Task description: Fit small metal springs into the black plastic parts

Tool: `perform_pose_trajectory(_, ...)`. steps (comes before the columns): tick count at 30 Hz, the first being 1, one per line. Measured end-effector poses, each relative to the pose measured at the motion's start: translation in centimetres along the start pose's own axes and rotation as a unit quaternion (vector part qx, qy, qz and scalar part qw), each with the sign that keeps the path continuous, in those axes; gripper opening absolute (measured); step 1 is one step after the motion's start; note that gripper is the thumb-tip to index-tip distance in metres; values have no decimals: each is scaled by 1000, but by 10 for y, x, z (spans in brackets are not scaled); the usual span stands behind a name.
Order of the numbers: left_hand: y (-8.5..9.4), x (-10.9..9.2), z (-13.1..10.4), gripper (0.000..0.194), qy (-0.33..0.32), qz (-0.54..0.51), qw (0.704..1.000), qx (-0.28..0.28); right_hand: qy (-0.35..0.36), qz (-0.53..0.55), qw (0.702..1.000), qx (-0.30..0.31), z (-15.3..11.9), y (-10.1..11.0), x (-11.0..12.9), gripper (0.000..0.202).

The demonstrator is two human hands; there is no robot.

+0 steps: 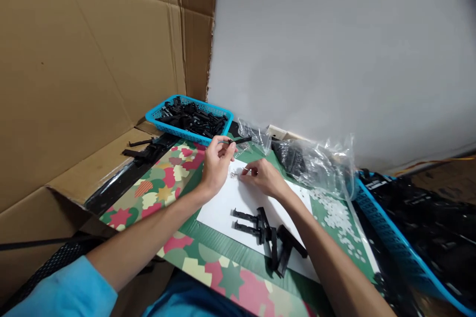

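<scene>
My left hand [218, 163] is closed on a slim black plastic part [242, 140], raised above the far side of the white sheet [223, 208]. My right hand [262, 176] is lower and to the right, its thumb and fingers pinched over the sheet beside a small heap of thin metal pieces [234, 175]. Something thin and light shows at those fingertips, too small to name. Nearer to me, several black plastic parts [275, 242] lie in a loose group across the sheet's front edge.
A blue basket [178, 132] of black parts stands at the back left, with more black parts [143, 148] beside it. Clear plastic bags [316, 158] lie along the wall. Small white discs [334, 213] are scattered at right. Another blue basket [394, 237] holds black parts.
</scene>
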State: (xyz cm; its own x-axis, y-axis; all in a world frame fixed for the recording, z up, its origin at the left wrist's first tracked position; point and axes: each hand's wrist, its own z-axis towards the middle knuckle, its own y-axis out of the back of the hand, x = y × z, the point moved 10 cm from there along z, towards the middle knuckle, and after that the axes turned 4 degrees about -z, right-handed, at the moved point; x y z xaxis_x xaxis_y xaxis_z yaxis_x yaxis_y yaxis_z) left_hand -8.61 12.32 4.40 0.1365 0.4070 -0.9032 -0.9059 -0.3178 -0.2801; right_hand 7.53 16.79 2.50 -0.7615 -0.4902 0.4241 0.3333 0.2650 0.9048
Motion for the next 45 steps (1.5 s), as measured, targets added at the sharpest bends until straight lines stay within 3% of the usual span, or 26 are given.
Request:
perform_pose_trajectory(13, -10, 2, -3, 33, 24, 9, 999, 35, 14, -12, 1000, -23, -8, 0, 1, 18)
perform_pose_trajectory(22, -13, 7, -3, 39, 40, 14, 998, 47, 19, -18, 999, -33, -8, 1, 9, 9)
perform_pose_trajectory(27, -12, 7, -3, 38, 38, 18, 998, 47, 25, 3, 999, -35, -5, 2, 13, 20)
perform_pose_trajectory(35, -9, 9, -1, 38, 32, 21, 998, 42, 46, 58, 997, -20, 2, 1, 7, 8)
perform_pose_trajectory(38, -10, 7, -1, 36, 30, 19, 998, 47, 69, 131, 989, -10, 1, 5, 5, 19)
perform_pose_trajectory(42, -10, 6, -1, 35, 30, 15, 998, 48, 92, 286, 954, -19, -2, 12, 3, 36)
perform_pose_trajectory(45, -10, 6, 0, 36, 30, 16, 998, 45, 80, 343, 935, -31, -3, 12, -1, 38)
